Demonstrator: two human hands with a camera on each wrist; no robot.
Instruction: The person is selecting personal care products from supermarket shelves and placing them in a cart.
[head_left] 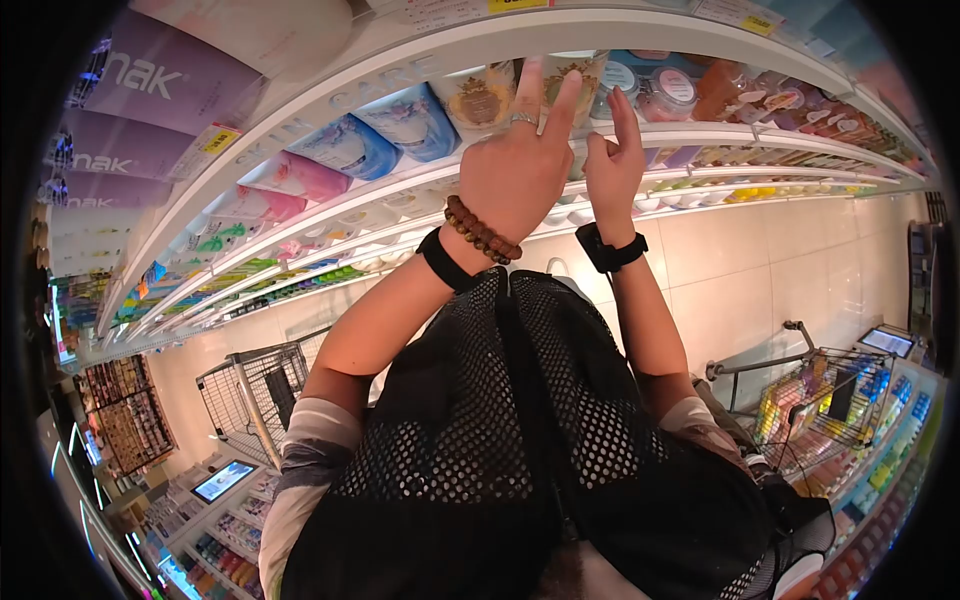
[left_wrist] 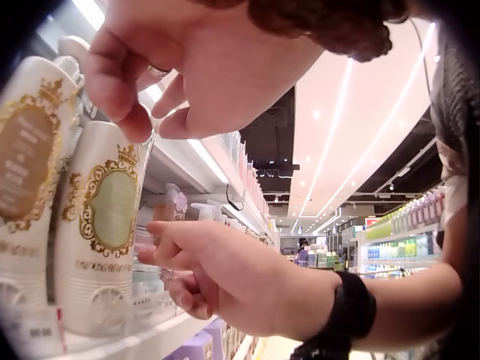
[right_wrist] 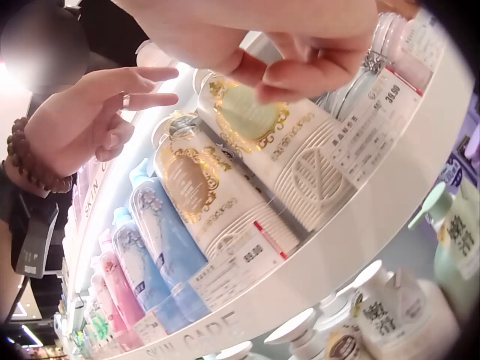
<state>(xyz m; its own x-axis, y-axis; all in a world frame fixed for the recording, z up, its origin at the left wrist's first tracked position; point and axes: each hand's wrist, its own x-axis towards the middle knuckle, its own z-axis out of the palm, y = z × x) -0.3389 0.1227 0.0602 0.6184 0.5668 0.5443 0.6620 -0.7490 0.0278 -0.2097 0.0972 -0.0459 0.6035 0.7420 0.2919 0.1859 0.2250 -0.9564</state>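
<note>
White bottles with gold ornament stand on a shelf, one with a green label (left_wrist: 112,210) (right_wrist: 244,112), one with a brown label (left_wrist: 26,161) (right_wrist: 187,180). My left hand (head_left: 515,160) (left_wrist: 202,67) (right_wrist: 82,120), with a ring and bead bracelet, is raised before them, index and middle fingers extended and the others folded in. Beside it, on the right, my right hand (head_left: 615,165) (left_wrist: 225,277) (right_wrist: 285,45) is near the green-labelled bottle and the jars (head_left: 672,90), fingers partly bent. Neither hand visibly holds anything; whether a fingertip touches a bottle I cannot tell.
Blue bottles (head_left: 415,120) (right_wrist: 165,232) and pink bottles (head_left: 300,172) stand left of the white ones. Price tags (right_wrist: 244,259) line the shelf edge (head_left: 330,95). Lower shelves hold more bottles. Wire carts (head_left: 255,395) (head_left: 820,395) stand behind on both sides.
</note>
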